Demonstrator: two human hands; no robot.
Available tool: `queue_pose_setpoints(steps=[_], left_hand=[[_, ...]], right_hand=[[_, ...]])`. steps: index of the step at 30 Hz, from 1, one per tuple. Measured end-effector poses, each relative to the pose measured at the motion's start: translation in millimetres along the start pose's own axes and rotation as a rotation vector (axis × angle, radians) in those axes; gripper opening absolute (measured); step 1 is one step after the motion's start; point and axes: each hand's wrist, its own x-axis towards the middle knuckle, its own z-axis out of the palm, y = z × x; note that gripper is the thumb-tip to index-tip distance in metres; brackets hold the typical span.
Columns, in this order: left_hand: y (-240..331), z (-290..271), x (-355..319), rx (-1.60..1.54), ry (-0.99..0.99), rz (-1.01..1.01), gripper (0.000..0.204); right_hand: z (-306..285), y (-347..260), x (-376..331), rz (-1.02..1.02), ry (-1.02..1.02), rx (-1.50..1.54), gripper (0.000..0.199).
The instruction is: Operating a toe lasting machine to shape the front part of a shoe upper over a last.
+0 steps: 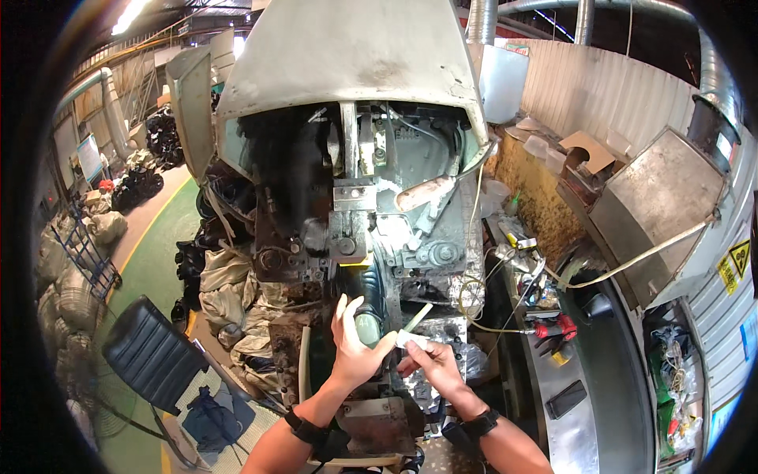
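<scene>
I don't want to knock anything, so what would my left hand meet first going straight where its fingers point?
Your left hand would probably meet the grey metal block with a yellow strip along its lower edge, though depth is unclear from this single view.

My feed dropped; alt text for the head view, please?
A person's right hand pinches a small white piece before a grimy machine, with the open left hand close by, beside a dark, pale-ended object. A black chair stands at left; a red-and-black item lies at right.
</scene>
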Motion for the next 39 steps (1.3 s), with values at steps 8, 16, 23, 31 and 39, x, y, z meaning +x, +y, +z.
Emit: queue_pose_setpoints(steps=[8, 16, 23, 31, 39], left_hand=[[-32.5, -31.2, 1.2, -0.435, -0.201, -0.215, 0.062], [-54.4, -58.6, 9.4, -0.858, -0.091, -0.560, 0.028], [-60.7, -63.6, 10.0, -0.893, 0.023, -0.536, 0.023], [-34.7, -105.4, 16.3, -0.821, 0.117, -0.564, 0.054], [56.5, -87.9, 21.0, -1.100, -0.210, -0.418, 0.046]], right_hand=[[15.4, -18.0, 3.9, 0.079, -0.051, -0.060, 0.037], [58.7, -26.7, 6.0, -0.151, 0.217, -0.412, 0.076], [102.7, 16.5, 28.3, -0.170, 0.405, -0.745, 0.080], [112.4, -90.4, -21.2, 0.146, 0.277, -0.337, 0.067], [76.7, -36.2, -171.0, -0.405, 0.145, -0.855, 0.107]])
